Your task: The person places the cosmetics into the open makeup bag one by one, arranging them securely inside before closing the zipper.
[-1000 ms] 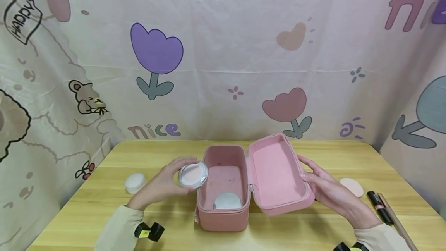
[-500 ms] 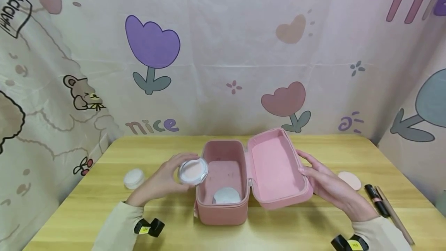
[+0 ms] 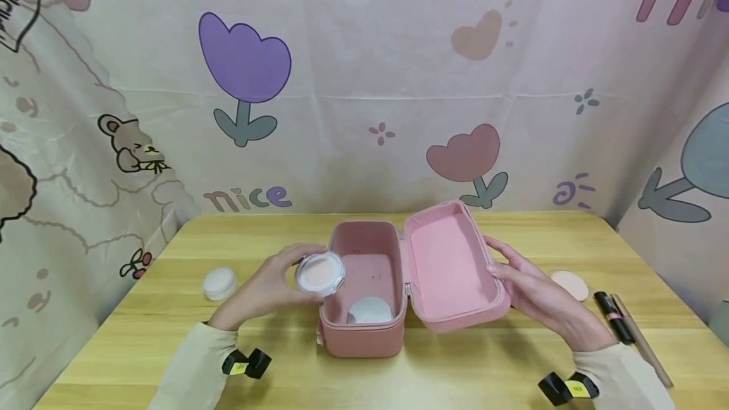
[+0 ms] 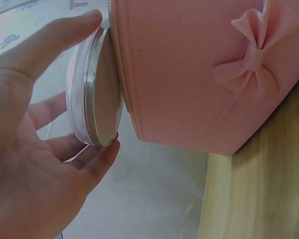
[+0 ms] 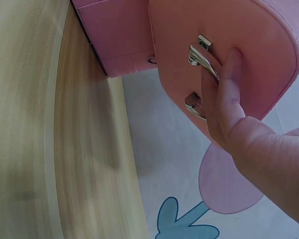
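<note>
My left hand (image 3: 270, 282) pinches a round powder compact (image 3: 320, 273) by its edges, thumb on one side and fingertips on the other. The compact is tilted on edge, overlapping the left rim of an open pink cosmetic case (image 3: 364, 341). Inside the case, near its front wall, is a pale round piece (image 3: 370, 310). With my right hand (image 3: 538, 302) I hold the outer edge of the case's lid (image 3: 452, 261), which is swung out to the right. In the right wrist view, fingers lie against the lid's outer face beside a metal handle fitting (image 5: 204, 60).
A small white round jar (image 3: 219, 283) sits left of the case on the wooden table (image 3: 455, 378). To the right lie a pale round puff (image 3: 569, 285), a black tube (image 3: 614, 317) and a thin tan stick (image 3: 643, 341). A patterned cloth (image 3: 353, 37) hangs behind.
My left hand has brought the compact slightly to the right, further over the case's rim. The head view has tilted down a little. The right hand keeps its place on the lid.
</note>
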A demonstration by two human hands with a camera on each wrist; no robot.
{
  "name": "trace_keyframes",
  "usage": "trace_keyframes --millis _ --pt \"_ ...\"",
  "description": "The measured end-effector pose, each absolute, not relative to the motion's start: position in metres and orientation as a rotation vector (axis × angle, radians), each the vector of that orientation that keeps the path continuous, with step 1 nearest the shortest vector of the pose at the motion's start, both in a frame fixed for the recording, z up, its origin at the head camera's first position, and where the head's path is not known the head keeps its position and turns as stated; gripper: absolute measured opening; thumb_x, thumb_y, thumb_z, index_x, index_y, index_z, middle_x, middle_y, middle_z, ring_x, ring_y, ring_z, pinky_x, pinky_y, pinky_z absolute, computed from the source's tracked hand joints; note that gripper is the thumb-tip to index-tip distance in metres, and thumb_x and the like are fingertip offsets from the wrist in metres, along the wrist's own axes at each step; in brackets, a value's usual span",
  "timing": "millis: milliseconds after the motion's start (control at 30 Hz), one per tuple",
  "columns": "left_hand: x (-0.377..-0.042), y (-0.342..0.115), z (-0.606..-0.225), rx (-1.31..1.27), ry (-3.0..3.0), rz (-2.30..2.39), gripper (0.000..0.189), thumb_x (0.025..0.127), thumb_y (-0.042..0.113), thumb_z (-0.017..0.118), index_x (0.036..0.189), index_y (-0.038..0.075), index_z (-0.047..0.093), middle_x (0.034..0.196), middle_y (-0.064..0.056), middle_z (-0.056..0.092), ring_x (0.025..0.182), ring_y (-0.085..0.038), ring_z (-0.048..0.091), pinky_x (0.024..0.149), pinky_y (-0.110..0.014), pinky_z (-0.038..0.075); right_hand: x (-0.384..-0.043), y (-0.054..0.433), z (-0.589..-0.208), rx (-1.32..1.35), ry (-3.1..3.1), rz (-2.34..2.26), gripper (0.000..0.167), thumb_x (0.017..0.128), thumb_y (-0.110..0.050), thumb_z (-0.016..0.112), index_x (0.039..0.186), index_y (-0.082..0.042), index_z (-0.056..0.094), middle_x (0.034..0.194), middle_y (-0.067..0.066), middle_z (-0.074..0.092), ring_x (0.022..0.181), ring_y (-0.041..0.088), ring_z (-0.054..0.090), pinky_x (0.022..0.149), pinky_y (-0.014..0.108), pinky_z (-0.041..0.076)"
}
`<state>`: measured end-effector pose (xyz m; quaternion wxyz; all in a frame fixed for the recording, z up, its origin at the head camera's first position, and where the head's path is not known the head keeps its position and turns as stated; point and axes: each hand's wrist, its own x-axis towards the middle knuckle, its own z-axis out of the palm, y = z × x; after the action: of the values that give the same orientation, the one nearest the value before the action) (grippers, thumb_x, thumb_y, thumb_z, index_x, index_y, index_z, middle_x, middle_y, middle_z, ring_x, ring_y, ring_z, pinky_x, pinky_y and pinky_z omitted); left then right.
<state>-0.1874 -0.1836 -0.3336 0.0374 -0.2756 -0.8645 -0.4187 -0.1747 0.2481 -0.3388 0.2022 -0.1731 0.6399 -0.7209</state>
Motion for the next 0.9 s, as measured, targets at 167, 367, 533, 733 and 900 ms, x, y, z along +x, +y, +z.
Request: trace_keyframes --millis 167,367,533,733,900 --pt "-0.187 -0.183 -0.334 -0.822 -2.647 -1.301 0.074 0.064 0.025 0.089 0.129 0.008 0.059 0.132 -0.011 0.056 0.12 -0.034 0.05 0.098 -0.058 0.039 -0.175 0.247 -0.339 -0.492 1.771 -2.025 0.065 0.103 -0.015 0.039 0.153 -0.008 -0.002 0.132 0.008 0.046 0.113 0.024 0.057 0.093 0.038 0.048" --pt "-0.185 -0.181 -0.339 -0.813 -2.62 -1.274 0.071 0.064 0.025 0.089 0.127 0.009 0.061 0.13 -0.01 0.057 0.117 -0.032 0.051 0.096 -0.056 0.042 -0.176 0.246 -0.34 -0.487 1.762 -2.021 0.07 0.103 -0.015 0.04 0.153 -0.006 -0.008 0.131 0.01 0.047 0.113 0.024 0.057 0.093 0.038 0.048" --pt "-0.186 -0.179 -0.341 -0.834 -2.6 -1.255 0.073 0.063 0.026 0.09 0.127 0.007 0.06 0.128 -0.01 0.057 0.112 -0.031 0.054 0.093 -0.056 0.044 -0.175 0.247 -0.34 -0.487 1.774 -2.023 0.068 0.103 -0.015 0.039 0.153 -0.006 -0.007 0.131 0.01 0.046 0.113 0.023 0.057 0.094 0.037 0.048" --pt "-0.187 -0.176 -0.336 -0.9 -2.636 -1.27 0.069 0.066 0.023 0.088 0.127 0.01 0.06 0.127 -0.008 0.057 0.115 -0.029 0.053 0.094 -0.052 0.044 -0.173 0.247 -0.341 -0.515 1.746 -2.037 0.065 0.103 -0.014 0.039 0.153 -0.009 -0.003 0.13 0.008 0.048 0.113 0.024 0.057 0.093 0.038 0.048" --pt "-0.186 -0.171 -0.331 -0.939 -2.671 -1.268 0.071 0.066 0.021 0.086 0.129 0.008 0.058 0.129 -0.009 0.056 0.117 -0.03 0.052 0.093 -0.052 0.044 -0.173 0.246 -0.339 -0.526 1.747 -2.034 0.063 0.103 -0.014 0.038 0.152 -0.01 0.0 0.131 0.008 0.048 0.114 0.023 0.057 0.094 0.038 0.048"
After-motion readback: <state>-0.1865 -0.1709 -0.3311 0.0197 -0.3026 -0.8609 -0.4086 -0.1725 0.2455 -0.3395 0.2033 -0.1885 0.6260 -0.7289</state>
